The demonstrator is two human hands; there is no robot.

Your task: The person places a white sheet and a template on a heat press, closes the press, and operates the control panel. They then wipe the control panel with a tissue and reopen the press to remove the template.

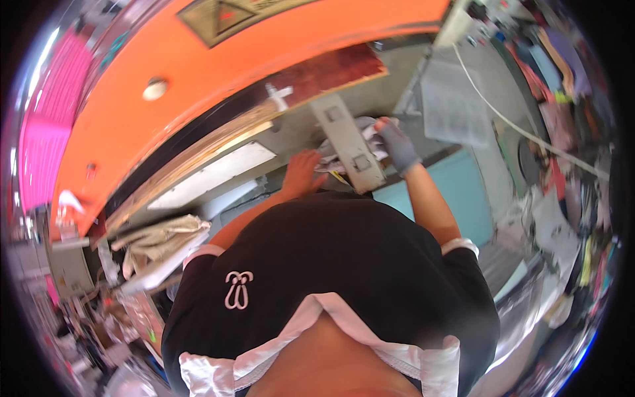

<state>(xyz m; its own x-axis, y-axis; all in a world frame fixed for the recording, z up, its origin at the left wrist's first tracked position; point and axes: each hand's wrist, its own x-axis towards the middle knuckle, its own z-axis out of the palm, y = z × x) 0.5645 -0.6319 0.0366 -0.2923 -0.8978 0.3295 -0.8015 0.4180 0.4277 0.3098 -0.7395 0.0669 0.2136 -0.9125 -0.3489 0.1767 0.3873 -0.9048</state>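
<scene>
My left hand is bare, with its fingers stretched out beside the left edge of a pale grey metal bar with two square plates or cut-outs. My right hand wears a grey glove that leaves the fingertips bare. Its fingers are curled on the right of the bar, against a crumpled whitish-grey cloth. What lies inside those fingers is hidden and blurred. More of the crumpled cloth shows on the bar's left, near my left fingertips.
A large orange machine panel spans the far side. Below it run wooden boards. A light blue panel is under my right forearm. Folded beige cloth lies at left. A white cable and fabric piles are at right.
</scene>
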